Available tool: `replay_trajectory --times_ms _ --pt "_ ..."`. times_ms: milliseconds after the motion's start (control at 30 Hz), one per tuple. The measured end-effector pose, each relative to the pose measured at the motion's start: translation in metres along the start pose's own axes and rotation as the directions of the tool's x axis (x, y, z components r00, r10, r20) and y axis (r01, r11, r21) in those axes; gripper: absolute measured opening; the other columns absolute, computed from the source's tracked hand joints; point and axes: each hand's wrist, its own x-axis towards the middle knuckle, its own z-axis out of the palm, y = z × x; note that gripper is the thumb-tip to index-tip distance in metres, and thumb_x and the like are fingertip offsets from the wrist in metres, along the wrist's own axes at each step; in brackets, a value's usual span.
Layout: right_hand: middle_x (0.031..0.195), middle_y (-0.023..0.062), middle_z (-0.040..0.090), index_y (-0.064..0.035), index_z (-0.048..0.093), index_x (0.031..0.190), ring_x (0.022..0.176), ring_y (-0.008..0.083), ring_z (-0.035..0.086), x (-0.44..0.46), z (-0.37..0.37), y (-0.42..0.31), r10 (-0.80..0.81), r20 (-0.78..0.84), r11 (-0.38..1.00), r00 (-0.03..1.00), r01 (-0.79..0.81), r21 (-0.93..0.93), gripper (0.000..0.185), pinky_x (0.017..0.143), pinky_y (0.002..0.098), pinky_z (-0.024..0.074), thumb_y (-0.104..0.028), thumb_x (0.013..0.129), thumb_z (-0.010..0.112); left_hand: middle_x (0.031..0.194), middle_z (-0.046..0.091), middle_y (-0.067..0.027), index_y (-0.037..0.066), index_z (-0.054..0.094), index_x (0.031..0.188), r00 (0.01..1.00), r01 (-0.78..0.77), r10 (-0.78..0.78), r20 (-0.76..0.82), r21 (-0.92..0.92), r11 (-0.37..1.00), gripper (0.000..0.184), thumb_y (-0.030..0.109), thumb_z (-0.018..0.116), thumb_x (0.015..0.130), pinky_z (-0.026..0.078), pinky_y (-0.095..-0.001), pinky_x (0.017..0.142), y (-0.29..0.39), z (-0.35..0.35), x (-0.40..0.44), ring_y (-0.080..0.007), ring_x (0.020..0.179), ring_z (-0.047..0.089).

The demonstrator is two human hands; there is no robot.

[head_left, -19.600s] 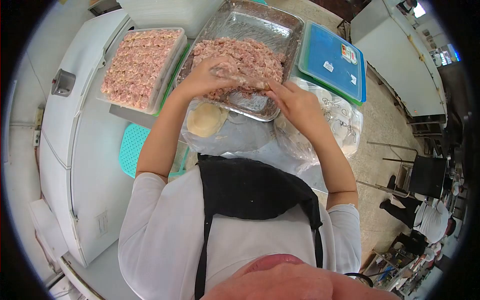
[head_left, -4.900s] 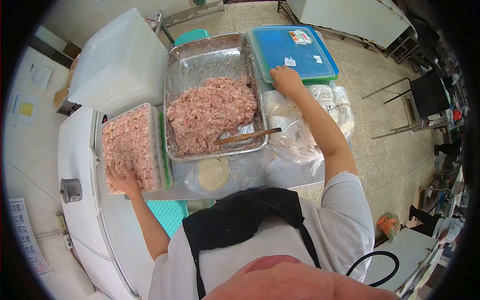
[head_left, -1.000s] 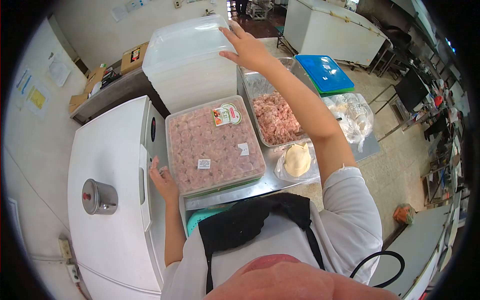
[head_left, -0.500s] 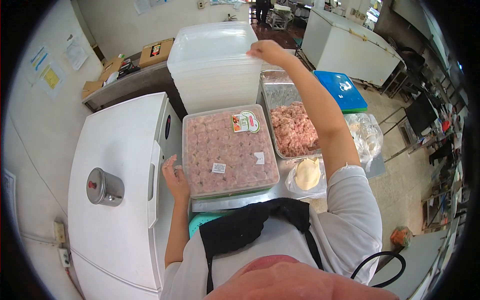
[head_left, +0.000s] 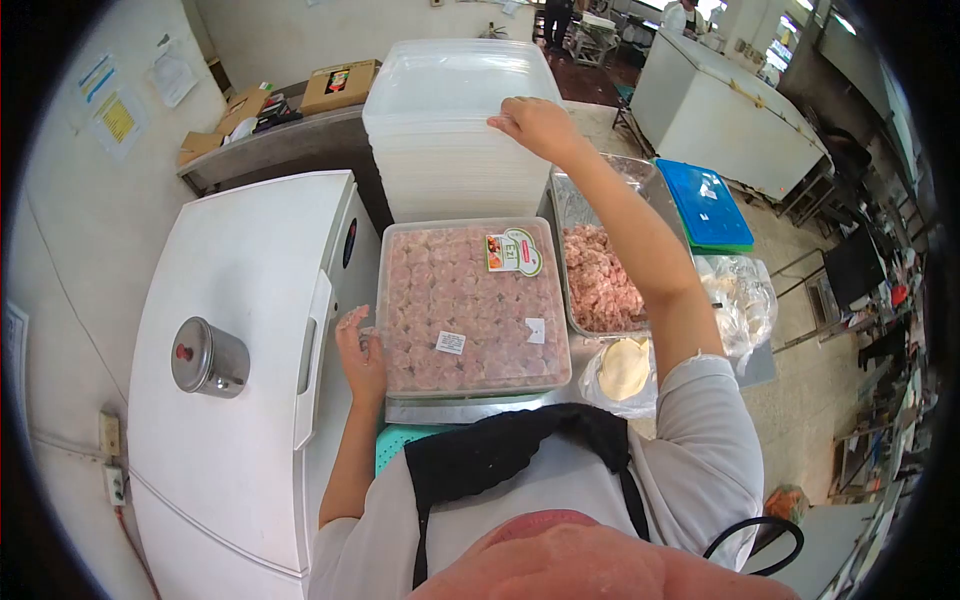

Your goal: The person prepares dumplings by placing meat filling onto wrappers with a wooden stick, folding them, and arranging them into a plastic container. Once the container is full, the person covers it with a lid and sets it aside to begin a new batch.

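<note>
My right hand (head_left: 538, 128) reaches forward to a tall stack of clear plastic tubs (head_left: 455, 165), its fingers pinched at the top tub's near rim, toward the right corner. My left hand (head_left: 360, 355) is open, fingers apart and bent, with pale bits on the fingertips. It is beside the left edge of a lidded clear container (head_left: 470, 310) packed with rows of meat-filled pieces. That container's lid carries a colourful label (head_left: 513, 251) and two small white stickers. Right of it, a metal tray (head_left: 573, 205) holds ground meat (head_left: 602, 280), partly hidden by my right arm.
Pale round wrappers (head_left: 624, 369) lie on plastic near my right elbow. Beyond are a plastic bag (head_left: 735, 300) and a blue lid (head_left: 703, 205). A white freezer (head_left: 250, 270) with a metal pot (head_left: 209, 358) stands left. Two people are in the background.
The view has shifted, so the things on the table appear further right. My right hand has moved slightly left and nearer along the top tub's rim. My left hand stays beside the container.
</note>
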Motion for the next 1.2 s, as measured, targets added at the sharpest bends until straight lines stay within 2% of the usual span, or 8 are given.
replay_trajectory --times_ms 133,367,433,533,667,867,1067,1200 --pt "0.074 0.0103 0.065 -0.0056 0.059 0.070 0.072 0.0317 0.063 0.006 0.008 -0.011 0.072 -0.176 0.990 0.982 -0.092 -0.111 0.051 0.062 0.0424 0.0488 -0.051 0.091 0.053 0.123 0.050 -0.0164 0.004 0.056 0.123 1.000 -0.015 0.015 0.012 0.008 1.000 0.043 -0.003 0.053 0.081 0.036 -0.0389 0.102 -0.001 -0.001 0.001 -0.0319 0.120 0.046" --pt "0.073 0.0128 0.063 -0.0057 0.060 0.067 0.075 0.0311 0.062 0.016 -0.005 -0.003 0.147 -0.074 0.984 0.986 -0.154 -0.086 0.053 0.063 0.0421 0.0481 -0.051 0.092 0.051 0.123 0.050 -0.0159 0.005 0.056 0.123 1.000 -0.016 0.016 0.004 -0.041 0.999 0.042 -0.003 0.053 0.082 0.041 -0.0371 0.097 -0.007 0.001 0.001 -0.0302 0.119 0.047" --pt "0.082 0.0128 0.064 -0.0070 0.065 0.076 0.083 0.0305 0.061 0.019 -0.018 0.023 -0.019 0.068 0.999 0.998 0.021 -0.027 0.042 0.069 0.0409 0.0482 -0.045 0.091 0.056 0.124 0.049 -0.0156 0.005 0.056 0.123 1.000 0.017 -0.015 0.019 -0.059 0.998 0.042 -0.002 0.053 0.082 0.041 -0.0365 0.097 -0.002 -0.001 0.001 -0.0297 0.119 0.047" --pt "0.102 0.0128 0.061 -0.0087 0.069 0.093 0.088 0.0305 0.060 0.011 -0.060 0.059 -0.043 0.220 0.999 0.974 0.042 0.011 0.024 0.076 0.0389 0.0483 -0.031 0.087 0.065 0.124 0.049 -0.0151 0.005 0.055 0.124 0.996 0.079 -0.074 0.047 -0.107 0.991 0.041 -0.001 0.054 0.083 0.042 -0.0358 0.096 0.002 -0.001 0.002 -0.0288 0.119 0.047" --pt "0.130 0.0126 0.050 -0.0094 0.065 0.110 0.096 0.0314 0.061 -0.006 -0.084 0.056 0.026 0.502 0.989 0.864 -0.095 0.113 0.031 0.085 0.0372 0.0486 -0.014 0.080 0.069 0.125 0.049 -0.0147 0.005 0.054 0.124 0.993 0.090 -0.079 0.087 -0.130 0.987 0.040 0.001 0.056 0.084 0.040 -0.0366 0.098 0.002 -0.002 0.003 -0.0292 0.120 0.046" --pt "0.113 0.0136 0.061 -0.0038 0.065 0.109 0.105 0.0323 0.060 -0.007 -0.066 0.072 -0.166 0.428 0.986 0.889 0.157 0.056 0.027 0.091 0.0411 0.0467 -0.011 0.084 0.064 0.126 0.049 -0.0153 0.004 0.053 0.124 0.992 0.082 -0.076 0.096 -0.068 0.994 0.038 0.007 0.058 0.086 0.036 -0.0395 0.102 -0.004 -0.001 0.002 -0.0304 0.122 0.045" --pt "0.102 0.0169 0.067 -0.0003 0.067 0.103 0.097 0.0347 0.063 0.003 -0.062 0.078 -0.102 0.512 0.975 0.853 -0.016 0.220 0.025 0.088 0.0424 0.0475 -0.019 0.088 0.062 0.125 0.050 -0.0157 0.004 0.053 0.124 0.994 0.095 -0.090 0.060 -0.090 0.991 0.038 0.007 0.057 0.087 0.037 -0.0384 0.101 -0.003 0.000 0.000 -0.0302 0.121 0.046" --pt "0.095 0.0149 0.068 -0.0019 0.069 0.096 0.094 0.0335 0.063 -0.001 -0.060 0.055 -0.076 0.410 0.991 0.909 0.023 0.133 0.030 0.086 0.0426 0.0477 -0.030 0.090 0.060 0.125 0.050 -0.0156 0.004 0.053 0.124 0.995 0.081 -0.073 0.074 -0.109 0.991 0.038 0.006 0.056 0.086 0.038 -0.0379 0.099 -0.004 0.000 0.002 -0.0302 0.121 0.046"
